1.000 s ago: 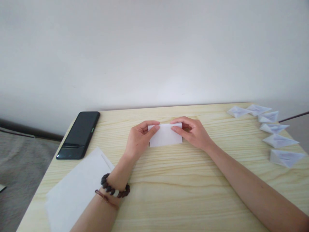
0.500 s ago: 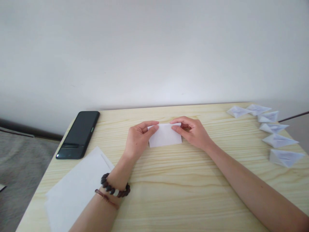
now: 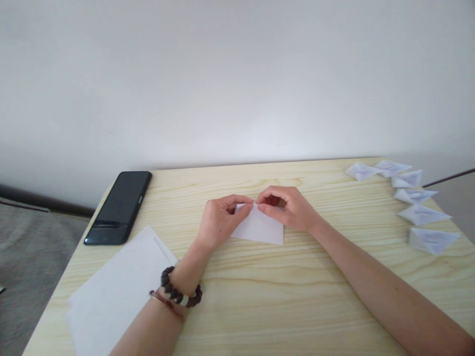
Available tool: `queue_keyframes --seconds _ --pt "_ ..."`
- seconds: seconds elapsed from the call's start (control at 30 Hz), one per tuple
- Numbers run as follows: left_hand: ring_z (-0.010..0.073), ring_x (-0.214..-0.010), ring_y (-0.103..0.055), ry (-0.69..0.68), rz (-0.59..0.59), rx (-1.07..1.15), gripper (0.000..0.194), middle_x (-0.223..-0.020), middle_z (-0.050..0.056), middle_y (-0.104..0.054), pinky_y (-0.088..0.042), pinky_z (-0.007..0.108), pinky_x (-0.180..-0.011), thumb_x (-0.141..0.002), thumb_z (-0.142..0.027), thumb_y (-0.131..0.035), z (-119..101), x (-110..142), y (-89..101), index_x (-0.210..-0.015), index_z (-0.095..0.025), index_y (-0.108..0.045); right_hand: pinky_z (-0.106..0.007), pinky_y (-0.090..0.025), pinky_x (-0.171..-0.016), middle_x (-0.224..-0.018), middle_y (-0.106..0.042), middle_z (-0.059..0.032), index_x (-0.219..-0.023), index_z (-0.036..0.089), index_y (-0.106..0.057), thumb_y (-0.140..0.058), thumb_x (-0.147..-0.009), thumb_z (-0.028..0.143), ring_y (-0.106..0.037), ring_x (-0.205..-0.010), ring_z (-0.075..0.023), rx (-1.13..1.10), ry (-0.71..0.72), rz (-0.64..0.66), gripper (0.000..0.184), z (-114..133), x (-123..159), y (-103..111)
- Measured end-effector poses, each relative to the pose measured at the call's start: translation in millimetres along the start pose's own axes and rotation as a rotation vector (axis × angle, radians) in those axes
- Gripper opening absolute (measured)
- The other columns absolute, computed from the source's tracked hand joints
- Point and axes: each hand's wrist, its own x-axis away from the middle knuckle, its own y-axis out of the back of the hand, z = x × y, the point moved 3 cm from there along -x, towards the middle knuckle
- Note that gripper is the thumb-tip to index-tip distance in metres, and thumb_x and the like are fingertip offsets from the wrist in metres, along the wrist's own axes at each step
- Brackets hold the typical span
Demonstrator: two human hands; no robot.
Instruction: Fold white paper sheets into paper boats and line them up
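A small folded sheet of white paper (image 3: 261,230) is held between my two hands over the middle of the wooden table. My left hand (image 3: 226,217) pinches its top edge between thumb and fingers, near the centre. From the other side my right hand (image 3: 287,205) pinches the same edge, its fingertips almost meeting those of the left. Part of the paper's upper edge is hidden behind my thumbs.
To the left lie a black phone (image 3: 118,207) and a stack of white paper sheets (image 3: 111,291), partly under my left forearm. Several folded white paper boats (image 3: 425,214) line the table's right side. A white wall (image 3: 237,84) rises behind the wooden table (image 3: 282,306).
The folded paper has come slightly nearer and tilted a little. Both hands have slid inward along its top edge, bringing the fingertips close together.
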Motion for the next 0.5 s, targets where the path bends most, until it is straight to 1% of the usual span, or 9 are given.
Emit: queue_keyframes --seconds 0.07,0.17,0.23,0.33,0.43,0.5 --pt "0.0066 -0.044 -0.037 -0.048 -0.016 -0.059 0.028 -0.054 -0.002 -0.058 -0.024 0.019 -0.040 -0.078 -0.039 -0.062 -3 2 -1.8 -0.089 -0.016 -0.073 -0.023 -0.043 -0.061 -0.073 -0.063 0.0003 -0.083 0.017 -0.065 -0.062 -0.081 0.026 -0.054 -0.066 -0.0112 0.020 -0.007 0.017 0.009 0 0 -2" --pt "0.0066 -0.045 -0.035 -0.144 -0.040 -0.169 0.024 -0.055 -0.002 -0.060 -0.024 0.019 -0.041 -0.080 -0.036 -0.060 -9 4 -3.1 -0.087 -0.017 -0.074 -0.023 -0.042 -0.061 -0.074 -0.063 0.0003 -0.083 0.017 -0.064 -0.060 -0.081 0.023 -0.053 -0.066 -0.0107 0.013 -0.013 0.032 0.007 -1 1 -4" --pt "0.0071 -0.045 -0.037 -0.195 -0.053 -0.234 0.023 -0.058 -0.002 -0.063 -0.027 0.019 -0.042 -0.081 -0.034 -0.059 -11 5 -3.3 -0.089 -0.019 -0.074 -0.022 -0.042 -0.060 -0.072 -0.062 0.0004 -0.081 0.017 -0.064 -0.059 -0.081 0.021 -0.052 -0.064 -0.0104 -0.001 -0.011 0.024 0.006 -1 1 -4" --pt "0.0085 -0.047 -0.044 -0.243 -0.087 -0.312 0.022 -0.064 -0.002 -0.068 -0.035 0.019 -0.047 -0.083 -0.033 -0.057 -12 6 -2.6 -0.091 -0.021 -0.073 -0.022 -0.041 -0.058 -0.069 -0.061 0.0008 -0.079 0.018 -0.063 -0.059 -0.082 0.022 -0.052 -0.062 -0.0105 0.000 -0.019 -0.008 0.007 -2 0 -3" --pt "0.0114 -0.058 -0.058 -0.280 -0.085 -0.330 0.021 -0.077 0.000 -0.073 -0.043 0.020 -0.058 -0.085 -0.031 -0.055 -13 7 -3.8 -0.090 -0.021 -0.072 -0.021 -0.038 -0.055 -0.066 -0.059 0.0018 -0.074 0.018 -0.060 -0.059 -0.080 0.021 -0.050 -0.059 -0.0097 -0.001 -0.037 -0.010 0.007 -2 0 -3" --pt "0.0121 -0.064 -0.061 -0.280 -0.075 -0.311 0.019 -0.080 0.000 -0.073 -0.045 0.020 -0.062 -0.086 -0.029 -0.054 -14 7 -5.0 -0.090 -0.021 -0.071 -0.021 -0.037 -0.053 -0.064 -0.057 0.0025 -0.073 0.018 -0.059 -0.059 -0.080 0.021 -0.048 -0.057 -0.0090 0.001 -0.039 0.002 0.008 -2 0 -3"
